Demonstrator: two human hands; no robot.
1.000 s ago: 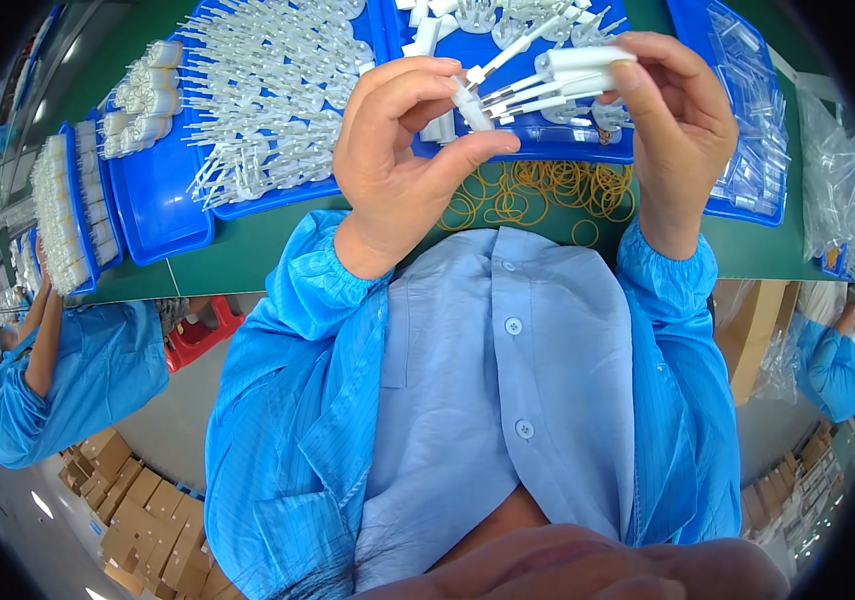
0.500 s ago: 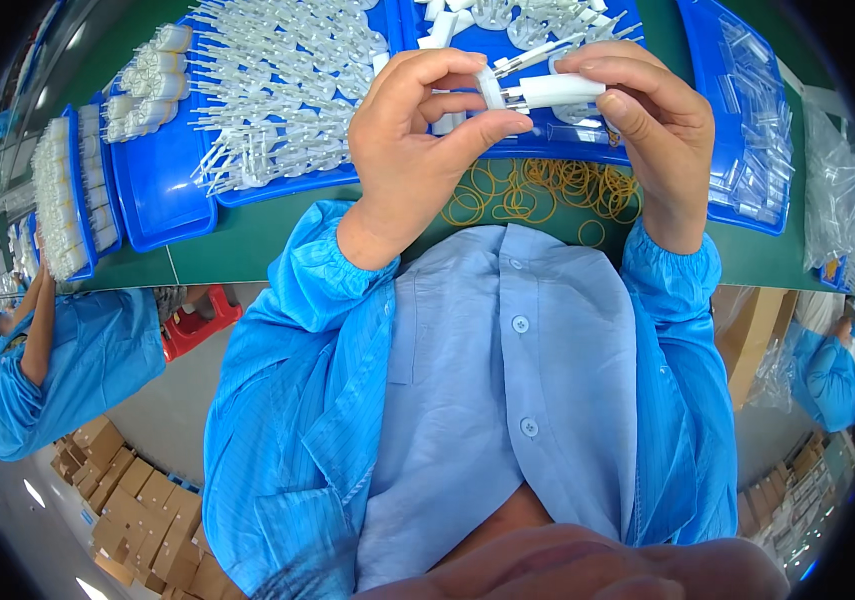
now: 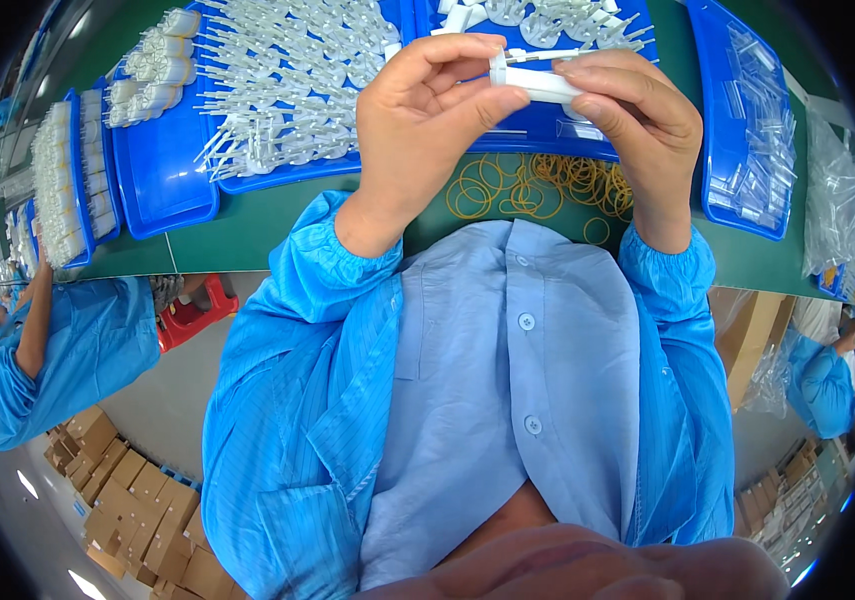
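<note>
Above the front edge of the trays, my left hand [image 3: 409, 125] pinches a white round disc [image 3: 497, 67] with thin prongs pointing right. My right hand [image 3: 644, 115] has its thumb and fingers closed on a white tube-like sleeve [image 3: 543, 86]. The sleeve's left end sits against the disc, over one prong. A second thin prong [image 3: 539, 55] shows above the sleeve, its far end near my right fingertips. Behind my hands, a blue tray [image 3: 537, 128] holds loose white sleeves and more pronged discs.
Left of centre, a blue tray holds many pronged white parts [image 3: 287, 85]. Yellow rubber bands [image 3: 587, 180] lie on the green table [image 3: 277, 240]. Clear plastic tubes fill a blue tray [image 3: 717, 205] at right, beside clear bags [image 3: 837, 190]. A co-worker in blue [image 3: 67, 350] is at far left.
The white sleeve has slid left up to the disc, covering the metal-coloured stretch that showed between them. My right hand has shifted slightly left.
</note>
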